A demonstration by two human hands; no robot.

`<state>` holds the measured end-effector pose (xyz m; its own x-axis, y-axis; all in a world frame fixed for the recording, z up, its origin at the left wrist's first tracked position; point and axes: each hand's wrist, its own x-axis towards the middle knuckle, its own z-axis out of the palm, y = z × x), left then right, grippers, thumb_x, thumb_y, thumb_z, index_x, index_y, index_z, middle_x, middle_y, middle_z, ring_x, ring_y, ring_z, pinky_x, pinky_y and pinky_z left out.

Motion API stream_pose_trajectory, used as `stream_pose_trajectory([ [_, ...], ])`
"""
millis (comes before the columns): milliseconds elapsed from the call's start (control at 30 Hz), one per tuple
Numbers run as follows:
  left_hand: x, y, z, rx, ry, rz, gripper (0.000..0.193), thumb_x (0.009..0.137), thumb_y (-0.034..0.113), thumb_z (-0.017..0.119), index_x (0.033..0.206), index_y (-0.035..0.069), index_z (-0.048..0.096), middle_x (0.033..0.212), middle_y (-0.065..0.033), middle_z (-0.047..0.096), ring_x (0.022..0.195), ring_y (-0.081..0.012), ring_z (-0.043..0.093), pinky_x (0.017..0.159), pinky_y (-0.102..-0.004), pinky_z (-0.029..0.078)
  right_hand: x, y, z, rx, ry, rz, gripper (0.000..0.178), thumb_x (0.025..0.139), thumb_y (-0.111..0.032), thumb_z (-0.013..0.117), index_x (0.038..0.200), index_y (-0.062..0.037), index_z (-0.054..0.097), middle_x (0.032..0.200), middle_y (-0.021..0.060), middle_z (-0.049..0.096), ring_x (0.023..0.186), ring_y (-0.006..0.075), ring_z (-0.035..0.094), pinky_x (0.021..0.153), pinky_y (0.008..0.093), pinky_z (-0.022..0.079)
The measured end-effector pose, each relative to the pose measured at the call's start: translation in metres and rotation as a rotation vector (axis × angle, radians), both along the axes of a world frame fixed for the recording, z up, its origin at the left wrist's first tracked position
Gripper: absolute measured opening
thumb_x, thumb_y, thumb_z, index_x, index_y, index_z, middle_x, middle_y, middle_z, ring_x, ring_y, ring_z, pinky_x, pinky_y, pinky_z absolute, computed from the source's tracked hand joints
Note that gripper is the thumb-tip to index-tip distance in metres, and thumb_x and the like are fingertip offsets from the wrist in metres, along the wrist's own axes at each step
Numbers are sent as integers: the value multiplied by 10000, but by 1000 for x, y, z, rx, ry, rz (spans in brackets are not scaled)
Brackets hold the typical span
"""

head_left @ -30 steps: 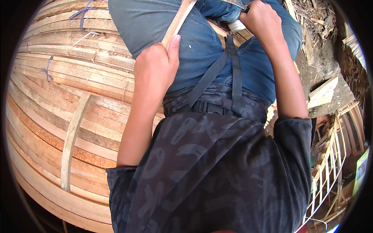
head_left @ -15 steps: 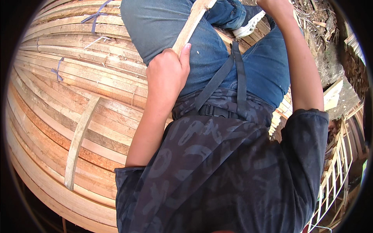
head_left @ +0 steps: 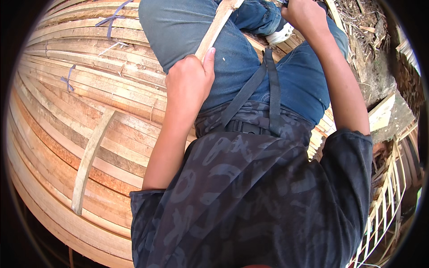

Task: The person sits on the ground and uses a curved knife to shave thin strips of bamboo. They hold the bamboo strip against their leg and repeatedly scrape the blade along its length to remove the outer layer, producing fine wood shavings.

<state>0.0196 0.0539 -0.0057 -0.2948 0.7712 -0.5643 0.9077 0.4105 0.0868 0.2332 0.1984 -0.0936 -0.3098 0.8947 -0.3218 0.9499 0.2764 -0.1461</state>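
Note:
My left hand (head_left: 190, 82) is closed round the lower end of a pale wooden strip (head_left: 213, 33), thumb laid along it. The strip slants up and to the right over my left thigh, and its far end leaves the top of the view. At the upper right, my right hand (head_left: 307, 18) is closed too, knuckles up, above my other leg. Small dark bits show at both sides of that fist, but what it grips is mostly hidden and cut off by the top edge.
Stacked sawn wooden strips (head_left: 89, 94) fill the left side, some tied with blue string (head_left: 68, 79). One short wooden piece (head_left: 91, 163) lies across them. Wood scraps (head_left: 364, 29) litter the ground at the upper right. A pale slatted frame (head_left: 382, 210) stands at the lower right.
My right hand has come left and a little toward me, showing more of the fist. My left hand and the wooden strip have shifted slightly left.

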Motion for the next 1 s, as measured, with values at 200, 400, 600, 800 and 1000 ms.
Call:
stream_pose_trajectory([
  [200, 1, 3, -1, 11, -23, -44, 642, 978, 482, 495, 702, -72, 665, 680, -308, 632, 705, -467, 668, 657, -518, 542, 67, 81, -90, 36, -129, -232, 267, 795, -217, 604, 842, 16, 728, 844, 262, 698, 837, 377, 710, 754, 445, 570],
  [400, -5, -2, -2, 4, -23, -3, 658, 977, 494, 489, 693, -75, 658, 689, -316, 630, 699, -470, 662, 654, -525, 534, 67, 78, -61, 131, -29, -264, 301, 801, -196, 606, 895, 76, 695, 931, 315, 671, 877, 416, 686, 803, 478, 562],
  [600, -9, 5, 1, -77, -87, 4, 689, 988, 498, 470, 670, -90, 637, 678, -320, 615, 725, -455, 662, 673, -512, 523, 66, 23, -45, -496, 523, -728, 288, 812, -204, 613, 813, 82, 649, 760, 297, 656, 779, 441, 675, 715, 499, 542],
  [800, -52, 8, -8, -243, -584, 335, 741, 989, 590, 445, 577, -27, 456, 492, -49, 369, 476, -151, 357, 455, -345, 335, 2, -52, -29, -722, 761, -656, 409, 886, -376, 671, 638, -56, 617, 521, 19, 516, 483, 139, 488, 502, 335, 405],
  [1000, -75, 24, 2, -539, -913, 604, 685, 970, 689, 345, 657, 90, 453, 504, 68, 264, 419, -54, 257, 407, -223, 236, -32, -63, -27, -416, 794, -362, 396, 879, -344, 675, 747, 28, 698, 568, 163, 598, 523, 234, 573, 569, 371, 461],
])
